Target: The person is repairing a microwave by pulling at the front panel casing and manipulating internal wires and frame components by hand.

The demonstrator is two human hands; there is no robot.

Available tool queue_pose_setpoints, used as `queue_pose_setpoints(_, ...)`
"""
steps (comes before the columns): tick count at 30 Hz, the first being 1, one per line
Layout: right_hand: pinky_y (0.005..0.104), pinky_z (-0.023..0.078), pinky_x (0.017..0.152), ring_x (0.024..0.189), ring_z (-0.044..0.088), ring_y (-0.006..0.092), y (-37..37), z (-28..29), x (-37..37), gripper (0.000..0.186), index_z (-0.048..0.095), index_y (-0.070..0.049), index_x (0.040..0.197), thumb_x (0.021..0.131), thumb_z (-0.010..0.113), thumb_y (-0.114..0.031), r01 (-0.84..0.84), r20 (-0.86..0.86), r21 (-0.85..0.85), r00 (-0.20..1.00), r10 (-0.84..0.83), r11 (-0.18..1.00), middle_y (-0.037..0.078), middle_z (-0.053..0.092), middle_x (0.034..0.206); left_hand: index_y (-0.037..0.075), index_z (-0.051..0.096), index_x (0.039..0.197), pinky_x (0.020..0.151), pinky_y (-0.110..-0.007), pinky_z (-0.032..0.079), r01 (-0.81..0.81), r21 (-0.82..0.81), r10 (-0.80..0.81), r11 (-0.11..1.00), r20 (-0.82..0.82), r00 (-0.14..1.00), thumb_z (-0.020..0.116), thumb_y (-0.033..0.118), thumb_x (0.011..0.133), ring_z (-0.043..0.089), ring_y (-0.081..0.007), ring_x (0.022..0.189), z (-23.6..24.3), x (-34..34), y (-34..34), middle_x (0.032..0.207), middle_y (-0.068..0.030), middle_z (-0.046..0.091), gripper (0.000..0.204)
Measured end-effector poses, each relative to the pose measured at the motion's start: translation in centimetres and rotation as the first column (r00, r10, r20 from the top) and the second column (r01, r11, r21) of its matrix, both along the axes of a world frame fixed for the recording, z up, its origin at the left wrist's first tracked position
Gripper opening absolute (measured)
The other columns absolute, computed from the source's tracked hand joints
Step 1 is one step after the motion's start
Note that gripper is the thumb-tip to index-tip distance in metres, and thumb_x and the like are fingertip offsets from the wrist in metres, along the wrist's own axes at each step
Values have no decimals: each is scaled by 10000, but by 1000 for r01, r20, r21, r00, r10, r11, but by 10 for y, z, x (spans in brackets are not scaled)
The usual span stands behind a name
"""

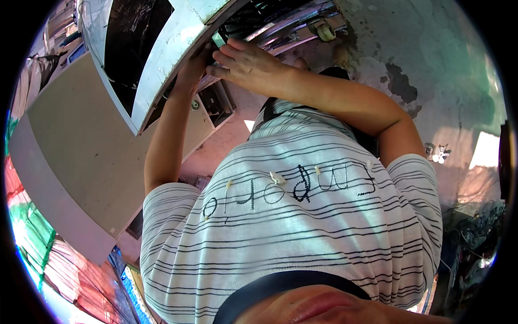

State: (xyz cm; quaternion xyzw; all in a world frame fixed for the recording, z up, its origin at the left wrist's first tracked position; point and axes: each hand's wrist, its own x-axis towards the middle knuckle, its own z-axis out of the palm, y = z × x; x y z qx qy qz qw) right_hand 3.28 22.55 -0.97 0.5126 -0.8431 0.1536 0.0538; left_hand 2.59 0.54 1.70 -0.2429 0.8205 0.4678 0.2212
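Observation:
A white metal panel (171, 46) with worn edges, part of a large appliance-like body with dark openings, stands before me at the upper left. My left hand (195, 69) reaches up to its underside edge, and its fingers vanish in shadow there. Beside it, my right hand (245, 63) has its fingers stretched out and a little apart, the tips close to the same edge. A small pale green piece (218, 39) shows just past those fingertips; whether they touch it I cannot tell. No held object shows in the right hand.
A caster wheel (325, 31) sits on the metal frame at the top. A beige board (81, 140) lies at the left, with an open-fronted compartment (216, 102) near my left forearm. Stained concrete floor (431, 70) spreads right; dark clutter (475, 232) lies lower right.

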Motion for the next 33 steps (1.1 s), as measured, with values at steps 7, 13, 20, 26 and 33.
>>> queue_pose_setpoints(7,396,155,1152,1324,385,203,0,-3,3,541,348,-234,1418,887,447,-229,36,-49,-18,998,-37,999,16,420,1441,25,532,1301,840,-279,494,-84,-6,84,996,12,996,566,164,942,591,-151,1002,7,3,11,1166,-86,609,386)
queue_pose_setpoints(13,379,170,1149,1331,379,200,5,5,0,572,344,-213,1418,864,485,-237,-4,-15,19,1000,4,1000,23,410,1451,29,508,1329,835,-271,498,-149,77,142,986,93,985,563,124,939,591,-144,1000,5,-1,2,1159,-73,607,405)
queue_pose_setpoints(20,359,160,1159,1344,357,196,-7,-7,2,813,292,-193,1434,722,672,-292,12,-6,-11,1000,-12,1000,25,397,1447,19,493,1337,843,-267,492,-199,146,181,969,126,975,568,126,937,586,-144,1009,11,-2,10,1145,-64,610,421)
queue_pose_setpoints(26,382,93,1187,1380,302,192,10,9,-1,1217,200,-199,1469,443,842,-314,-17,-86,165,996,32,986,12,306,1503,-5,504,1320,836,-268,481,-39,-140,41,989,11,999,582,214,939,585,-133,1007,1,0,11,1152,-79,615,447)
queue_pose_setpoints(33,411,65,1190,1391,289,192,5,5,0,1075,183,-224,1483,590,765,-367,0,-58,147,998,9,989,6,272,1528,-6,553,1252,789,-254,477,197,-170,-205,966,-29,978,561,243,949,579,-110,957,-13,-2,-12,1092,-72,629,393)
